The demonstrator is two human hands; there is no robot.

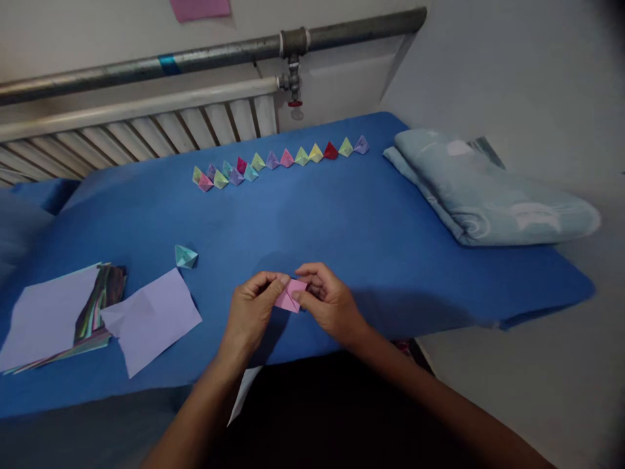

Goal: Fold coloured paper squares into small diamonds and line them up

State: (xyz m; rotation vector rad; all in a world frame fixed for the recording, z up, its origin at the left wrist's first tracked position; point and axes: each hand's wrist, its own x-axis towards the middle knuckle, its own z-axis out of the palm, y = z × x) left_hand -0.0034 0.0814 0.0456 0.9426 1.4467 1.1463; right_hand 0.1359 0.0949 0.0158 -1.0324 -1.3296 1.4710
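Note:
A small pink folded paper point(291, 296) is held between my two hands above the front edge of the blue-covered bed. My left hand point(254, 306) pinches its left edge with thumb and fingers. On the other side, my right hand point(329, 299) grips the right edge, its thumb lying on the front of the paper. A dark slanting line runs across the pink face. To the left of my hands sits a teal folded paper boat point(186, 256). Nearer the left side lies a creased lilac sheet point(156, 322) with a torn-looking notch.
A stack of coloured paper point(49, 312) lies at the left, topped by a lilac sheet. Several small folded paper boats point(301, 156) line the back of the blue sheet point(332, 221). At the right rests a folded pale blanket point(488, 195). A radiator point(146, 133) and a pipe point(234, 51) run behind.

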